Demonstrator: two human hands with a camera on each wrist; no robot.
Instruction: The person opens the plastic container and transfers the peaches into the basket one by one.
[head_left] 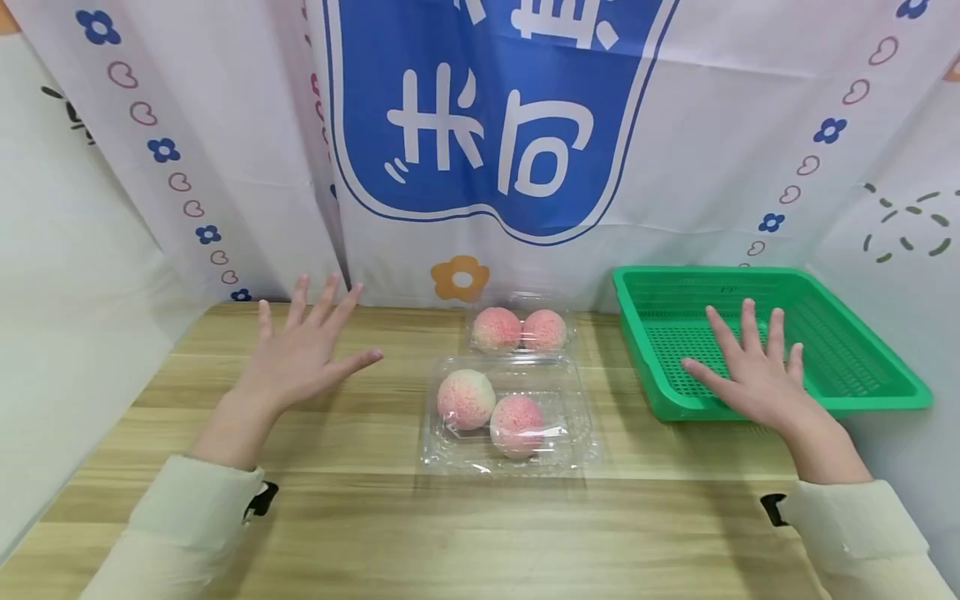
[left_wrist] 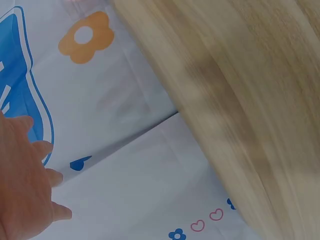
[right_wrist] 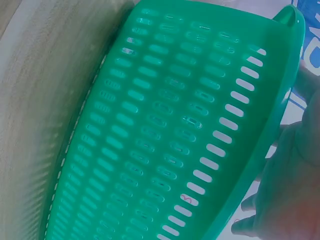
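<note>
My left hand (head_left: 296,358) is spread above the left part of the wooden table, fingers straight, holding nothing. Spread likewise, my right hand (head_left: 761,383) overlaps the front rim of a green plastic basket (head_left: 633,333) in the head view. Between the hands lies a clear plastic box (head_left: 566,433) with two round pink-and-white peach-like balls, one a pale pink ball (head_left: 466,399) and one a pinker ball (head_left: 517,426). Right behind it, two more such balls (head_left: 497,328) sit in clear plastic. The right wrist view has my right hand (right_wrist: 297,175) beside the basket's slotted wall (right_wrist: 260,130).
A white cloth (head_left: 675,208) with a blue printed panel (head_left: 495,125) hangs along the table's back edge. White walls stand at both sides. Bare wood of the table (head_left: 487,533) shows in front of the boxes.
</note>
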